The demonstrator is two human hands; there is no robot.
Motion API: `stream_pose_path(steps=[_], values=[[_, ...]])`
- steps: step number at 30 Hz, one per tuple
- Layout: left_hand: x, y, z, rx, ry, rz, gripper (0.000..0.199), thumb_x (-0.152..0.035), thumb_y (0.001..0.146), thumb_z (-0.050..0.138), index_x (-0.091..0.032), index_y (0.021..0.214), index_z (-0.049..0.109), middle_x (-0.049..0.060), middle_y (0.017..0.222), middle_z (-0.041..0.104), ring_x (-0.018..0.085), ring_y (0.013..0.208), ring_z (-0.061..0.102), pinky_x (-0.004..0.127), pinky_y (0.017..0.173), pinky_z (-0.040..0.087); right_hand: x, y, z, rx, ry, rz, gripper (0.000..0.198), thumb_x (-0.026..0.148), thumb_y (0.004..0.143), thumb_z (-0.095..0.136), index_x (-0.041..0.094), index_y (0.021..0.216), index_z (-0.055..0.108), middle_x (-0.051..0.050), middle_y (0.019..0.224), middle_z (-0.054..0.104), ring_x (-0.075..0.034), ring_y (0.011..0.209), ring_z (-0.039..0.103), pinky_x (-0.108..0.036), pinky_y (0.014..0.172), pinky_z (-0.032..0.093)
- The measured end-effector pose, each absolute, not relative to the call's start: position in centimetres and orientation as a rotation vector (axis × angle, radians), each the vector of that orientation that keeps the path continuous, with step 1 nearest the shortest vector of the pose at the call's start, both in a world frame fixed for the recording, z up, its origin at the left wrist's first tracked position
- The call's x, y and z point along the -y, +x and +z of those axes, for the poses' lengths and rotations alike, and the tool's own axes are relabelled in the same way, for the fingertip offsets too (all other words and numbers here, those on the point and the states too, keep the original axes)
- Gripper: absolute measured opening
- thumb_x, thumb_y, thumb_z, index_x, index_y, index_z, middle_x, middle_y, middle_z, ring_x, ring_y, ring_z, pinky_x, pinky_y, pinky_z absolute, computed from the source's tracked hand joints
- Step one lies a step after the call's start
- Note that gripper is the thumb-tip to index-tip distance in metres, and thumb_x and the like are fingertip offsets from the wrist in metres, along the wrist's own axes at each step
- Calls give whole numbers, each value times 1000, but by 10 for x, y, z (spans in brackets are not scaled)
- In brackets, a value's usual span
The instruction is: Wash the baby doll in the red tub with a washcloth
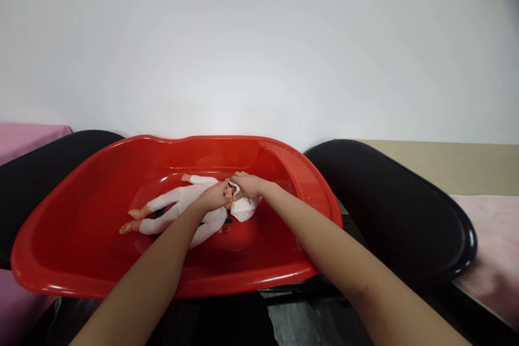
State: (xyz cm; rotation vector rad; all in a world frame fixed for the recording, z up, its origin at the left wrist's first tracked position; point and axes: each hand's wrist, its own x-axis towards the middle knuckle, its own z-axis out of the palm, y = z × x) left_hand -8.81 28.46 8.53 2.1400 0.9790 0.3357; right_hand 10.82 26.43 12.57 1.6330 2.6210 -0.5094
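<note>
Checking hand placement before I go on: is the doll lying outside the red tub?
No, the doll in its white suit lies inside the red tub, with the left hand and right hand at its head.

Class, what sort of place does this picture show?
Probably a baby-care practice room: a red plastic baby bathtub holds a doll in a white sleepsuit, flanked by black tubs on cloth-covered tables.
</note>
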Motion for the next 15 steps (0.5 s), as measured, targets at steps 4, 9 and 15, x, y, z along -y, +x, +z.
stream_pose_path(steps=[4,9,15], values=[[-275,-86,101,-1032,2079,253,23,-11,74,63,-22,94,63,4,89,73,23,83,64,32,75,50,-273,121,128,-2569,1828,-668,20,35,98,78,19,110,77,-8,115,78,-22,98,70,-29,81,49],[-269,-85,109,-1016,2040,257,28,-18,86,61,-24,114,65,6,110,77,25,98,68,33,83,53,-273,130,120,-2487,1708,-1056,53,36,79,94,20,125,73,-6,120,79,-25,105,74,-29,87,55],[-276,-83,101,-1026,2176,251,30,-15,85,56,-22,114,63,12,129,73,28,112,67,35,98,51,-272,138,115,-2277,1770,-1254,90,34,56,105,20,135,65,-11,128,75,-31,102,76,-37,79,65]])
